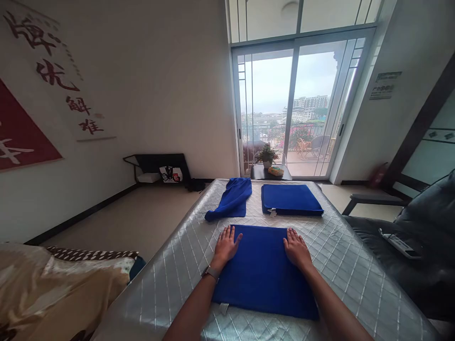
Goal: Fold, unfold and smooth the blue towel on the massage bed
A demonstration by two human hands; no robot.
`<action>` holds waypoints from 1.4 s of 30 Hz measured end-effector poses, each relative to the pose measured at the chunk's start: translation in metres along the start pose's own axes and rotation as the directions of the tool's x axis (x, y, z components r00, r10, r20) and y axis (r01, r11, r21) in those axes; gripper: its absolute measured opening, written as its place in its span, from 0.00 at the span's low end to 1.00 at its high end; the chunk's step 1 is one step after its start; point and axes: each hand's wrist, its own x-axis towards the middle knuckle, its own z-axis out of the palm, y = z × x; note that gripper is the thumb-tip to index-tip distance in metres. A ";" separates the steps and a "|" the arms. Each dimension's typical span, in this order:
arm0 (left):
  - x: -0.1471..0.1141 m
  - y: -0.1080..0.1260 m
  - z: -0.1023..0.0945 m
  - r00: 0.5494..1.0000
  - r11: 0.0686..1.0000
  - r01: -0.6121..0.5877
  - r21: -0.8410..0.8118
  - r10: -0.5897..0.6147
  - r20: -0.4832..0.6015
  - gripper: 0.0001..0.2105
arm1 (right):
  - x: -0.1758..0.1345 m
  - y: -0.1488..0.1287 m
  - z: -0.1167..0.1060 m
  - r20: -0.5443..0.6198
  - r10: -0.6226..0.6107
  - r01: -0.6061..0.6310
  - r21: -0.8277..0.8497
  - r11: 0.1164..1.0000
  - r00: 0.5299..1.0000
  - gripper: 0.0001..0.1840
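Note:
A blue cloth (265,274) lies flat on the quilted silver table cover (170,279), a white tag showing at its near left edge. On its far left corner rests my left hand (227,245), palm down with fingers stretched out. My right hand (297,248) lies flat in the same way over the far right corner. Beyond them, to the right, is a neat stack of folded blue cloths (291,198) with a white tag at its front. A loose, crumpled blue cloth (231,199) sits to the left of that stack.
A black sofa (377,237) with a remote-like white device (400,244) on it stands to the right. At left is a beige blanket (71,293). A chair (272,174) with a potted plant (267,155) stands past the table, before the glass sliding door (265,85).

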 end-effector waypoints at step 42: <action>0.026 -0.014 0.011 0.999 1.000 -0.018 -0.017 0.019 0.028 0.40 | -0.001 -0.004 -0.005 0.019 -0.012 0.011 0.006 1.000 1.000 0.34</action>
